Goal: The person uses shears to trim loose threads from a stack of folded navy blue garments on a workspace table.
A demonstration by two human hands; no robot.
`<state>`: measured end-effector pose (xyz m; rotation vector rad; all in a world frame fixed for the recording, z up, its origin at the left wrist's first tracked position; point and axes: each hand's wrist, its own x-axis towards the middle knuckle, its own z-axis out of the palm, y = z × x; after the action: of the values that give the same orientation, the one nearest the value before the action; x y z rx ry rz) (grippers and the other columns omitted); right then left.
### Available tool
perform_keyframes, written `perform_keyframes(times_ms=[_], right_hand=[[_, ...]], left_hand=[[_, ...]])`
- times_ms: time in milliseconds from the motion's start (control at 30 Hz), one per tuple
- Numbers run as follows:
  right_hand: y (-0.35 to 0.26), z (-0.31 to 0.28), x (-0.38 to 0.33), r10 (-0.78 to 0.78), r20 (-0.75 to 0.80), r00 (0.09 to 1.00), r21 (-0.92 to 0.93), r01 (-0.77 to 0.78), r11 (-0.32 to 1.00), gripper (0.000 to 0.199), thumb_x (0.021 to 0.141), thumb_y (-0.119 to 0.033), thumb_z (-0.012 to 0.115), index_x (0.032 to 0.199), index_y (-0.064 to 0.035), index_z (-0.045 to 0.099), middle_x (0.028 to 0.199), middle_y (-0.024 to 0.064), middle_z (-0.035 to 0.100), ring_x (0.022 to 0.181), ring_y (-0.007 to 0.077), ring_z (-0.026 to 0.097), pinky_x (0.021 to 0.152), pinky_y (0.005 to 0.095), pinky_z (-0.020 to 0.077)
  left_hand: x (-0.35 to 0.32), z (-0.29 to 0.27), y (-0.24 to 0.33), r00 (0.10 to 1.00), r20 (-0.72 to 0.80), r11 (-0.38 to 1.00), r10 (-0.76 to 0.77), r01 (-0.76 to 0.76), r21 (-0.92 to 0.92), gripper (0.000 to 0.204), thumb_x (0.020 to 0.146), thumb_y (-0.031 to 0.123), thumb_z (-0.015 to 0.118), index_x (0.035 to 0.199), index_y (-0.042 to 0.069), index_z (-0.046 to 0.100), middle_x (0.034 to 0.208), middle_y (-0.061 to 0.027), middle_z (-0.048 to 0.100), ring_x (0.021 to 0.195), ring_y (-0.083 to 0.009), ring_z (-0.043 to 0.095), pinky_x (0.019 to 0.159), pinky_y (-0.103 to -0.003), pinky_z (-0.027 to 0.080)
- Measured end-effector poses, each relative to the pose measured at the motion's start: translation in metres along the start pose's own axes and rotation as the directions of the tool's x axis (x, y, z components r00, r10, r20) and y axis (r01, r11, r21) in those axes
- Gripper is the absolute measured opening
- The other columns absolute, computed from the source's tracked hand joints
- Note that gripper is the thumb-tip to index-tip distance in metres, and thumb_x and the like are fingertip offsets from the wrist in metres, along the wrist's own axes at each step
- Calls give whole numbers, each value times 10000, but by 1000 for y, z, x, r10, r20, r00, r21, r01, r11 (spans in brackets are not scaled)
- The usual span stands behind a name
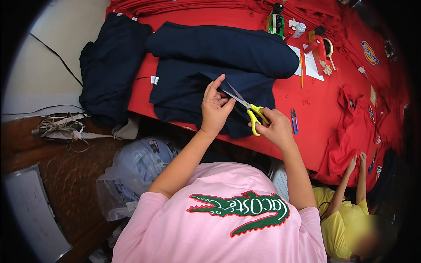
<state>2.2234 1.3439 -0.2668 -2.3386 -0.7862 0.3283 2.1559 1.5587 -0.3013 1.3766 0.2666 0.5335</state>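
Observation:
My right hand (277, 128) grips a pair of scissors (254, 113) with yellow-green handles, fingers through the loops. The blades are parted and point up-left toward my left hand (215, 107). That hand is raised beside the blade tips, thumb and fingers apart, and I make out nothing in it. Both hands hover over the near edge of a dark navy garment (180, 87), spread on the red-covered table (302, 144). Its far part is folded into a thick roll (223, 46). A white tag (154, 80) shows at its left side.
Another navy garment (112, 65) hangs over the table's left end. Blue thread snips (294, 121) lie right of my hand. Beyond are a pencil (301, 70), papers (314, 65) and a green tape dispenser (276, 24). A co-worker in yellow (340, 219) handles red garments (346, 136) at the right.

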Motion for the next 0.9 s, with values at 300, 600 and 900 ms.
perform_keyframes(times_ms=[300,600,900], right_hand=[[13,4,11,51,87,995,148,-64,987,285,835,-168,843,1030,14,742,722,94,633,614,133,570,577,324,436],[20,16,9,36,80,996,245,-55,968,280,847,-163,854,1018,21,731,712,86,620,600,119,541,567,317,422],[6,9,20,34,75,997,139,-44,989,329,825,-195,876,1038,12,735,739,94,638,614,150,560,587,329,445]], left_hand=[[2,-3,0,999,14,998,-42,43,-43,756,900,-210,650,1590,-7,416,1351,-78,572,1105,-138,657,958,-269,588],[7,-9,-16,996,-80,998,-36,32,-47,724,923,-194,653,1589,-9,439,1199,-71,658,1081,-135,669,977,-281,593],[4,-4,-1,997,-62,992,-37,29,-120,798,895,-226,660,1616,1,401,1338,-81,596,1100,-144,678,1000,-300,608]])
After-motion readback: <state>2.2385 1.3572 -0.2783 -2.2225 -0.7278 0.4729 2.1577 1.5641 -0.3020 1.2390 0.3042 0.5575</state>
